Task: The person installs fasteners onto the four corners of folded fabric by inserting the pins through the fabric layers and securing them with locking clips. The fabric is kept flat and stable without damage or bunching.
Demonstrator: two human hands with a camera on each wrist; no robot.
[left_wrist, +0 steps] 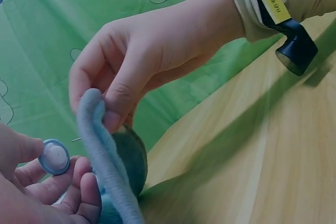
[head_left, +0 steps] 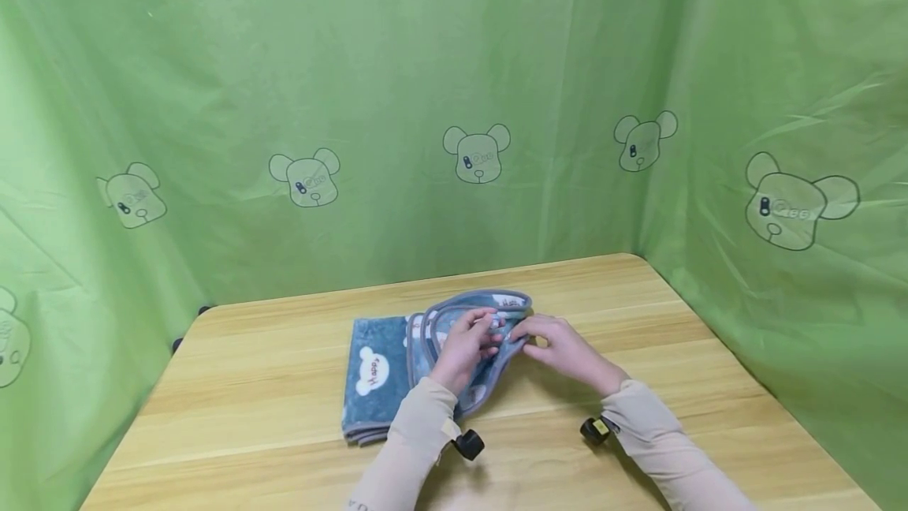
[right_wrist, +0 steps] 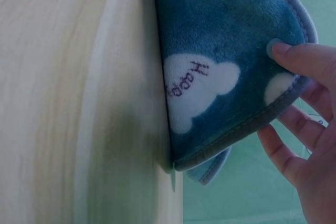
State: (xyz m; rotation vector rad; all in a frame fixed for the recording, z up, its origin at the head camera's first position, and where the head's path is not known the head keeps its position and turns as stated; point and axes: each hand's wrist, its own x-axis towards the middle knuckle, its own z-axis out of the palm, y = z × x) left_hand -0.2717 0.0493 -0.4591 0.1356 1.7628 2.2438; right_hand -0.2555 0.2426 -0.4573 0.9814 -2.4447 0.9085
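A teal fleece blanket (head_left: 362, 408) with grey trim and white bear heads lies folded on the table, its right part lifted and curled. My left hand (head_left: 463, 349) is over that raised part. In the left wrist view, its thumb and fingers pinch a round pale button pin (left_wrist: 54, 157) with a blue rim. A thin metal point beside it stands close to the blanket's trim. My right hand (right_wrist: 315, 95) pinches the raised edge between thumb and fingers. A small light-blue spot shows at its thumb tip; I cannot tell what it is.
The wooden table (head_left: 248, 385) has rounded back corners. A green curtain (head_left: 397, 101) with bear-head drawings hangs behind it and at both sides. Each wrist wears a small black camera, the right one (head_left: 594, 430) with a yellow label.
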